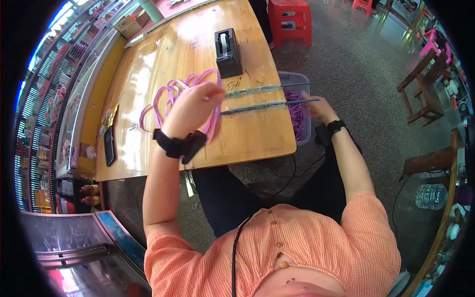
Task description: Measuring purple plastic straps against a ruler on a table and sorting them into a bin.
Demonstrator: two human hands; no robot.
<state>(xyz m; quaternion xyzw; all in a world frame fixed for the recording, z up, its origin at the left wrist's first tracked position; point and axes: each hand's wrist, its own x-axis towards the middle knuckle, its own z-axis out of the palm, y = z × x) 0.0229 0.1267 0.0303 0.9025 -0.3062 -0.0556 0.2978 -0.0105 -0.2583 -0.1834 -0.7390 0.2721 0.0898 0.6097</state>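
Shelves [44,99] packed with small colourful goods curve up the left edge, and beside them I see a dark phone [109,145] lying flat near the left rim of the wooden table [247,143]. Next come the pink loops [170,96], thin glossy plastic bands in a loose tangle on the tabletop, partly hidden behind my left hand [193,106]. That hand is raised over the table with the fingers curled in, pinching the near ends of two long thin strips [262,97]; a black wrist strap [179,144] sits below it. The strips look translucent and greenish, faintly glittery along their middle and darker towards the far tips, and they run almost parallel, one just above the other, from the left hand across the table's right edge. Behind them a black tape dispenser [227,52] stands upright on the table. Off the right edge sits a grey bin [302,79] holding purple pieces [297,116]. My right hand [319,106] is over that bin at the strips' far ends; I cannot tell whether it grips them or how far it is closed.
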